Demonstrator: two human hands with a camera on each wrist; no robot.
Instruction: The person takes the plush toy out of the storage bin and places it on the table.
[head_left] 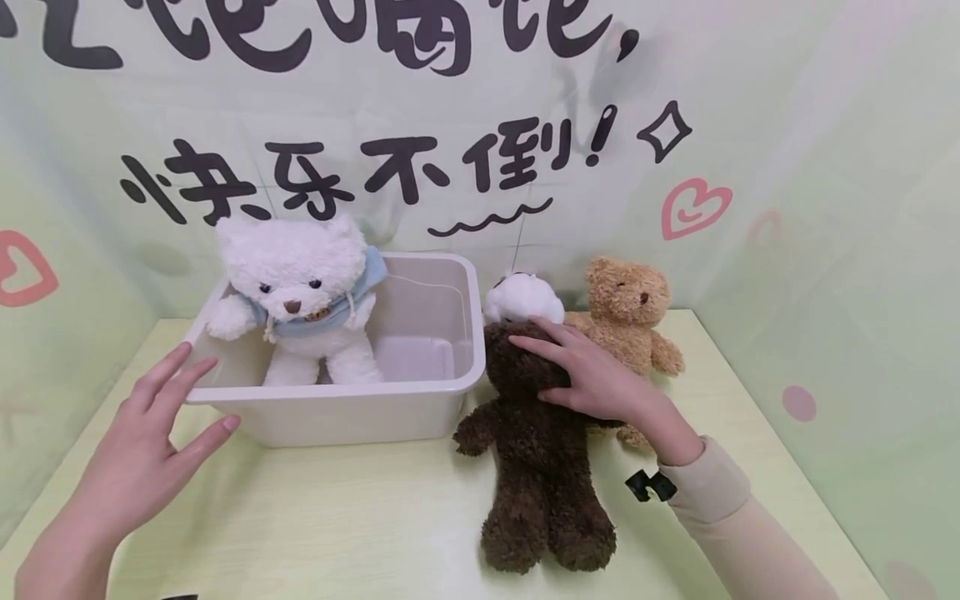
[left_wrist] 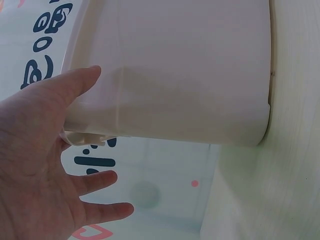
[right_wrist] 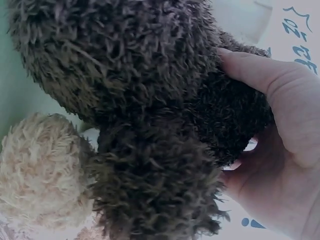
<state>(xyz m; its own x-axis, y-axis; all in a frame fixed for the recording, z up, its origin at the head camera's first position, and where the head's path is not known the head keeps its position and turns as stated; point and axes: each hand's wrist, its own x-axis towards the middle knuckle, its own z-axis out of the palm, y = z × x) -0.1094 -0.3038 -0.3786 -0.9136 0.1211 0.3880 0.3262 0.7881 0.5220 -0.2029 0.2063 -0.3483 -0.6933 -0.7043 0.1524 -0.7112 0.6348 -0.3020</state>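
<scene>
My left hand point(head_left: 146, 454) is at the left front corner of a pale plastic bin point(head_left: 352, 417), fingers spread. In the left wrist view its thumb lies over the bin's outer wall point(left_wrist: 175, 75). A white teddy bear point(head_left: 292, 287) in a light blue hooded top sits inside the bin, facing me. Right of the bin, my right hand point(head_left: 600, 375) grips a dark brown teddy bear point(head_left: 543, 467) by the head. The right wrist view has thumb and fingers around its dark fur point(right_wrist: 150, 160). The brown bear's face is hidden.
Behind the brown bear are a white plush toy point(head_left: 528, 298), partly covered, and a tan teddy bear point(head_left: 630, 292) leaning near the back wall. A printed backdrop point(head_left: 420, 100) with black lettering rises behind the pale table point(head_left: 337, 517). Side panels stand left and right.
</scene>
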